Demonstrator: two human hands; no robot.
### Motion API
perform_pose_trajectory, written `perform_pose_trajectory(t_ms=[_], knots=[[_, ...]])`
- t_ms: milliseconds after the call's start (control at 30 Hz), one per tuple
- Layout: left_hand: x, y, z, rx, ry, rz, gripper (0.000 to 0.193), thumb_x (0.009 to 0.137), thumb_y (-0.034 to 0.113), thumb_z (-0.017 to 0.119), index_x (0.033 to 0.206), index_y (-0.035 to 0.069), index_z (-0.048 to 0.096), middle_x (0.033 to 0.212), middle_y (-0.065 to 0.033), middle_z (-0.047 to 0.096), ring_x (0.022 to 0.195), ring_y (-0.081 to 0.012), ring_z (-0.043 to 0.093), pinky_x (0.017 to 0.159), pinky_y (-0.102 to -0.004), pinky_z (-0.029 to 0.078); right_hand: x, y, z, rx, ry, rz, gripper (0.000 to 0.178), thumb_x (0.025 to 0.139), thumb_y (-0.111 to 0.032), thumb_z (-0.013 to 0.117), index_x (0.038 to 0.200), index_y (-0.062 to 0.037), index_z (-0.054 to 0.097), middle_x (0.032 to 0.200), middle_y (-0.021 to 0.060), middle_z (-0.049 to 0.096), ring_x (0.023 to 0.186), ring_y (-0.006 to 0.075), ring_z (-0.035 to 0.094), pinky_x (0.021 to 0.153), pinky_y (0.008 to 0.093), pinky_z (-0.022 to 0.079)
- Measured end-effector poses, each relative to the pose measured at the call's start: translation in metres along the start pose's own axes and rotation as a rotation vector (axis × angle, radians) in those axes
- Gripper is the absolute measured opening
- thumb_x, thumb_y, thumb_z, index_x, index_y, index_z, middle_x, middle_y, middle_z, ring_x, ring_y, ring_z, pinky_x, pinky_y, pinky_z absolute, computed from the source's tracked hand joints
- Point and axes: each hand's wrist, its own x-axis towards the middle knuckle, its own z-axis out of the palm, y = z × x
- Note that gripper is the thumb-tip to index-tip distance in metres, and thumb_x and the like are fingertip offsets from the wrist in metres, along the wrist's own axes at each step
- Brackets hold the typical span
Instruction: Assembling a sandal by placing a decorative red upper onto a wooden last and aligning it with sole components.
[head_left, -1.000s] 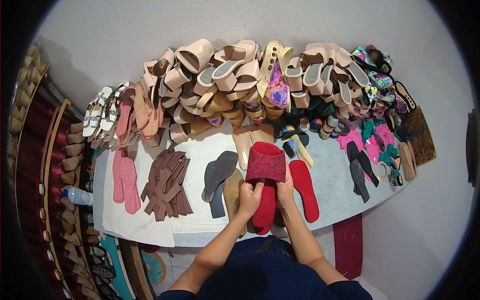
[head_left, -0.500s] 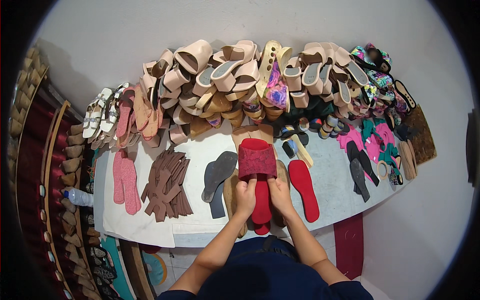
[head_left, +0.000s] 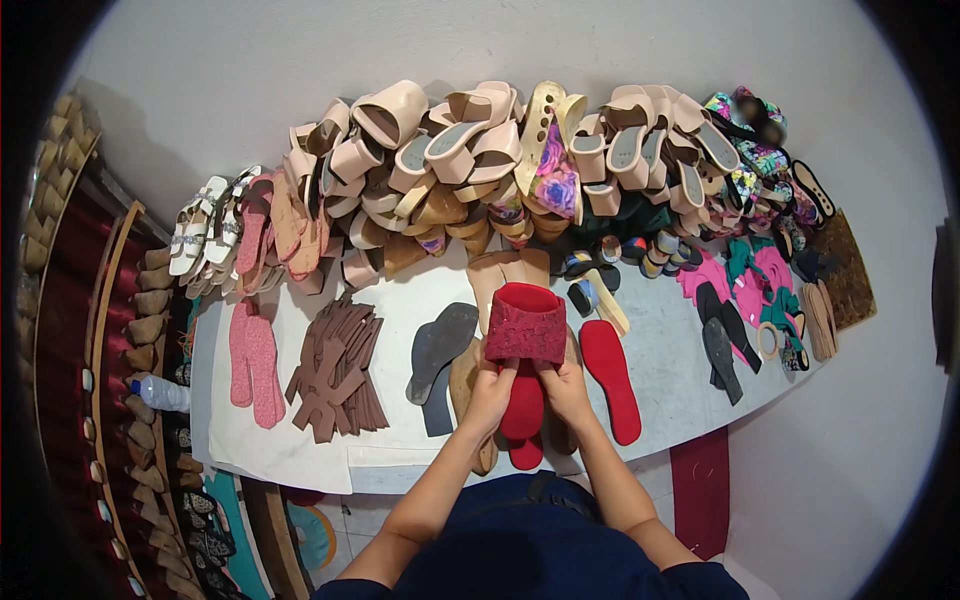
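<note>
You're gripping red slipper (head_left: 524, 402) between left hand (head_left: 489, 394) and right hand (head_left: 566, 393), each holding one side just below patterned band (head_left: 526, 338). Slipper is sitting left of loose red insole (head_left: 610, 384), long axis pointing away from you; right hand is resting nearer insole.

place: shoemaking workshop
surface (head_left: 665, 350): loose red insole (head_left: 610, 382), pair of pink soles (head_left: 250, 365), dark grey sole (head_left: 443, 352), heap of brown strap cut-outs (head_left: 340, 370)
back pile: many beige heeled mules (head_left: 452, 158), floral wedge sandal (head_left: 556, 190)
left rows: brown shoe lasts (head_left: 152, 302), by shape
in hand: red slide (head_left: 528, 325)
</note>
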Motion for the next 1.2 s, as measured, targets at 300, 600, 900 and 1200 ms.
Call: perform_pose_trajectory(t_ms=[300, 600, 900, 1200], knots=[[-0.007, -0.009, -0.012, 0.52, 0.056, 0.212, 0.028, 0.083, 0.02, 0.056, 0.093, -0.006, 0.058, 0.111, -0.0153, 0.045, 0.11, -0.0283, 0.04, 0.093, -0.0337, 0.032, 0.001, -0.004, 0.003, -0.308, 0.177, 0.143, 0.024, 0.086, -0.022, 0.05, 0.093, -0.0028, 0.062, 0.073, 0.0086, 0.064, 0.068, 0.0177, 0.06, 0.065, 0.0301, 0.045], [-0.005, -0.005, -0.012, 0.767, 0.185, 0.345, 0.023, 0.08, 0.017, 0.06, 0.082, -0.006, 0.06, 0.103, -0.011, 0.047, 0.096, -0.0222, 0.045, 0.084, -0.0308, 0.036, 0.006, -0.016, 0.001, -0.398, -0.122, 0.308, 0.032, 0.086, -0.026, 0.052, 0.109, -0.0024, 0.053, 0.105, 0.0104, 0.056, 0.095, 0.0148, 0.052, 0.082, 0.0275, 0.04], [0.004, -0.017, -0.026, 0.42, 0.098, 0.005, 0.038, 0.091, 0.028, 0.044, 0.101, -0.007, 0.055, 0.109, -0.0102, 0.045, 0.098, -0.0181, 0.046, 0.085, -0.026, 0.035, -0.033, -0.005, 0.028, 0.196, -0.288, 0.272, 0.074, 0.083, -0.013, 0.054, 0.137, -0.0042, 0.004, 0.137, 0.0149, 0.022, 0.124, 0.019, 0.027, 0.101, 0.0299, 0.023], [0.004, 0.005, -0.033, 0.014, -0.345, -0.112, 0.049, 0.083, 0.021, 0.059, 0.121, 0.001, 0.037, 0.116, -0.0096, 0.047, 0.106, -0.0143, 0.046, 0.088, -0.0252, 0.036, -0.043, -0.02, 0.03, -0.183, -0.354, -0.029, 0.087, 0.07, -0.009, 0.058, 0.138, -0.005, 0.003, 0.141, 0.0216, -0.004, 0.131, 0.0334, 0.001, 0.105, 0.0415, 0.005]])
